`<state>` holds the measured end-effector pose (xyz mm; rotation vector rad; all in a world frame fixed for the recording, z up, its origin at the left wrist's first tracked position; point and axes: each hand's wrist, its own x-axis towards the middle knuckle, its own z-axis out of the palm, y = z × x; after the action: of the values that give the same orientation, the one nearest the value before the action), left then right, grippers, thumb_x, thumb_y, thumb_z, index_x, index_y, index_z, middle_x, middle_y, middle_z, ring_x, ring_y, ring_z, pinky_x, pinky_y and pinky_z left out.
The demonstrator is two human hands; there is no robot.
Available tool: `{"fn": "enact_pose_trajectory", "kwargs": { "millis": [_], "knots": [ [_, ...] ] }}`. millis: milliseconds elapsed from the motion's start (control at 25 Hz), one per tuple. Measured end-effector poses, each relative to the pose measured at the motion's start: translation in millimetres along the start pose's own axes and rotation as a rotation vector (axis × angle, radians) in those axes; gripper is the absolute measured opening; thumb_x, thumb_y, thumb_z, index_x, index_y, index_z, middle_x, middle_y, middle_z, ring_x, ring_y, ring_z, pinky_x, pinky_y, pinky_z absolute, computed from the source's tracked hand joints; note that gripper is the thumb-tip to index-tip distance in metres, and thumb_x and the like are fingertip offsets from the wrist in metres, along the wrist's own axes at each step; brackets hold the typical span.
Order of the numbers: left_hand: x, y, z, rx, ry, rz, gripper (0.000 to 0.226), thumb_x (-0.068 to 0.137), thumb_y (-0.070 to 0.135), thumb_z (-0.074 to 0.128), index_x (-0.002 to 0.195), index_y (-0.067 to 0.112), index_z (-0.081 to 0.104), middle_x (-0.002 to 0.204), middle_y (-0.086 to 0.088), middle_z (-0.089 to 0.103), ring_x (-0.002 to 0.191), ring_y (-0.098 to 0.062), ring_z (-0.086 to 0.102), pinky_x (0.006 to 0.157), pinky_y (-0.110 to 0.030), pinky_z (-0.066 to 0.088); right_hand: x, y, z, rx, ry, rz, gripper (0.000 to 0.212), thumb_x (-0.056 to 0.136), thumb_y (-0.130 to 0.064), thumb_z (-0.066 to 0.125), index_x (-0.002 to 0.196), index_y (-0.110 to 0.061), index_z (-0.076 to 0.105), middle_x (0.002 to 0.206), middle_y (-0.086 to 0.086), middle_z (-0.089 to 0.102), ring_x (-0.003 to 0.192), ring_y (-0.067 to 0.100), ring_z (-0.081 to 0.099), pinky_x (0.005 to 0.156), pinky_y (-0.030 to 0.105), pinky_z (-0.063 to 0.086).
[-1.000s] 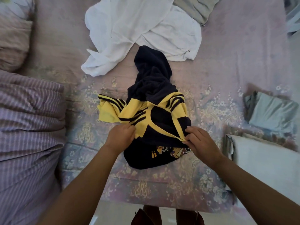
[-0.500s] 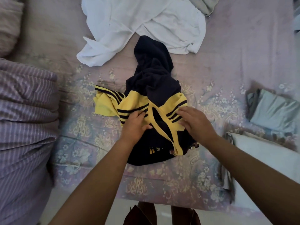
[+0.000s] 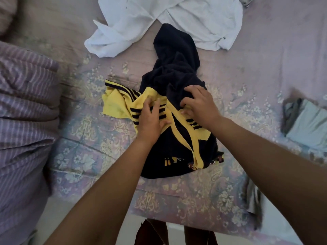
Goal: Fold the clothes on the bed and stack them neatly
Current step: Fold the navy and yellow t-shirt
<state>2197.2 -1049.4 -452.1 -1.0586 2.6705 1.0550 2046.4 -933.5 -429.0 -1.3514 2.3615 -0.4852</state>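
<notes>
Your left hand (image 3: 150, 119) lies with its fingers spread flat on the yellow striped shoulder of the jersey (image 3: 177, 138), pressing and pinching nothing. Your right hand (image 3: 200, 103) has its fingers curled into the dark cloth just above the other yellow shoulder, gripping a bunch of it. The jersey sits mid-bed near the front edge, crumpled, its upper part heaped toward the white shirt (image 3: 168, 18) at the far edge.

Risks, as I judge them: pull with the right while the left pins only one shoulder and the jersey will likely skew, dragging the loose yellow sleeve (image 3: 115, 103) under. The heap also touches the white shirt, so a hard tug could snag it.

At the left edge lies a striped quilt (image 3: 23, 112), thick and puffy. The jersey looks thin and slippery, the white shirt soft and creased. By the right edge sits a folded grey garment (image 3: 307, 124), flat and squared.
</notes>
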Motion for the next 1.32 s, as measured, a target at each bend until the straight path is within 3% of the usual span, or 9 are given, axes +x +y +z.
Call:
{"fn": "enact_pose_trajectory", "kwargs": {
  "millis": [80,160,280,360,600,720,920,1120,1320],
  "knots": [
    [17,-1,6,0.131,-0.089,-0.087,0.071,0.091,0.037,0.071,0.150,0.009,0.043,0.152,-0.014,0.040,0.141,-0.033,0.036,0.114,-0.051,0.031,4,4,1,0.052,0.040,0.066,0.018,0.082,-0.010,0.076,0.092,0.005,0.076,0.131,0.025,0.062,0.131,0.045,0.050,0.105,0.056,0.042],
    [26,0,6,0.133,-0.108,-0.127,0.063,0.092,0.041,0.069,0.143,0.011,0.050,0.141,-0.014,0.048,0.134,-0.035,0.038,0.111,-0.051,0.027,6,7,-1,-0.001,0.025,0.040,0.024,0.083,-0.012,0.076,0.100,0.004,0.074,0.136,0.020,0.061,0.134,0.042,0.048,0.106,0.057,0.040],
    [24,-1,2,0.060,-0.070,-0.122,0.051,0.091,0.038,0.071,0.132,0.009,0.061,0.127,-0.015,0.053,0.128,-0.035,0.042,0.107,-0.049,0.028,15,8,-8,-0.093,-0.196,-0.093,0.052,0.080,-0.020,0.081,0.129,-0.008,0.067,0.153,0.016,0.047,0.146,0.038,0.035,0.117,0.056,0.028],
    [18,-5,-6,0.041,-0.053,-0.104,0.046,0.090,0.037,0.073,0.125,0.008,0.067,0.121,-0.017,0.056,0.122,-0.036,0.046,0.104,-0.048,0.032,22,2,-9,-0.146,-0.254,-0.153,0.048,0.081,-0.022,0.080,0.126,-0.008,0.069,0.152,0.018,0.046,0.147,0.040,0.031,0.120,0.057,0.023],
    [-6,-13,-49,0.116,0.072,0.121,0.032,0.085,0.024,0.078,0.092,-0.006,0.073,0.100,-0.023,0.064,0.099,-0.042,0.056,0.084,-0.053,0.042,6,-7,-23,0.068,-0.042,0.052,0.022,0.088,-0.013,0.073,0.101,0.005,0.072,0.108,0.021,0.072,0.120,0.040,0.059,0.100,0.051,0.043],
    [-15,0,-91,0.104,0.121,0.199,0.027,0.087,0.014,0.075,0.081,-0.011,0.068,0.094,-0.027,0.064,0.090,-0.042,0.057,0.079,-0.051,0.041,-11,3,-72,0.290,-0.068,0.272,0.020,0.101,-0.015,0.059,0.112,0.002,0.064,0.100,0.023,0.068,0.094,0.038,0.061,0.081,0.042,0.043],
    [-14,71,-181,-0.065,0.164,0.216,0.028,0.094,0.011,0.069,0.072,-0.002,0.057,0.078,-0.026,0.058,0.078,-0.037,0.055,0.075,-0.048,0.040,-20,-16,-188,0.312,-0.035,0.297,0.019,0.105,-0.015,0.054,0.113,0.000,0.063,0.107,0.019,0.068,0.096,0.032,0.059,0.081,0.038,0.041],
    [-28,162,-295,-0.221,0.369,0.235,0.018,0.100,0.017,0.063,0.112,0.005,0.057,0.085,-0.013,0.068,0.072,-0.030,0.061,0.071,-0.038,0.045,-42,-82,-308,0.677,0.128,0.249,0.009,0.105,-0.001,0.048,0.099,0.004,0.052,0.093,0.015,0.054,0.085,0.020,0.052,0.080,0.032,0.045],
    [-60,262,-423,-0.169,0.495,0.426,0.013,0.101,0.015,0.058,0.109,0.004,0.057,0.094,-0.013,0.067,0.091,-0.030,0.062,0.080,-0.038,0.042,-78,-153,-441,0.841,0.267,0.146,0.016,0.109,-0.010,0.041,0.092,-0.010,0.043,0.084,0.007,0.047,0.075,0.016,0.047,0.071,0.029,0.049]
  ]
}}
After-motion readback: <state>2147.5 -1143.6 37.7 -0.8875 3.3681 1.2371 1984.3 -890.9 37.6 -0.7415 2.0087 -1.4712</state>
